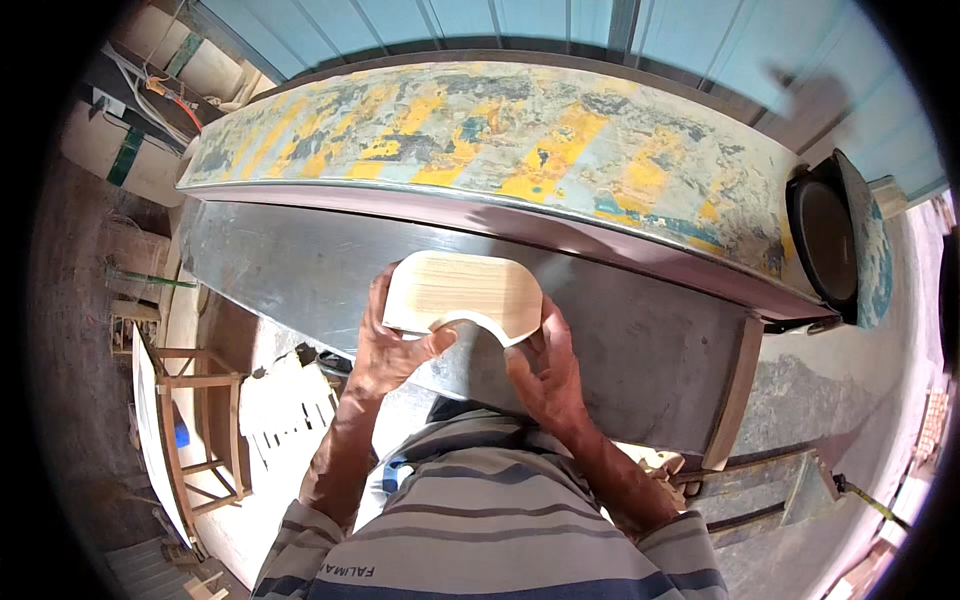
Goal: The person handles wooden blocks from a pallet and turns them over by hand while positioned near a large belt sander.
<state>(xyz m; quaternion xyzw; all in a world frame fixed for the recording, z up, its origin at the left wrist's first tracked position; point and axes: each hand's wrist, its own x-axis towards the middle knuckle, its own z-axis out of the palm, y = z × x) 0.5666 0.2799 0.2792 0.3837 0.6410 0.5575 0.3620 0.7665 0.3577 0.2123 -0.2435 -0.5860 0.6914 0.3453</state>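
Between my two hands is a pale curved wooden block (465,285), with rounded upper corners and an arched cut-out along its near edge. My left hand (388,345) grips its left end, with the thumb at the near edge beside the arch. Its right end is held by my right hand (546,365), thumb below and fingers round the side. The block is over the grey metal table (640,350) of a machine. Whether it touches the metal, I cannot tell. The fingertips behind the block are hidden.
Along the table's far side runs a long machine guard (500,130) with worn yellow stripes. A round dark opening (828,240) sits at its right end. A wooden strip (735,395) edges the table's right end. At the lower left stands a wooden frame (205,430).
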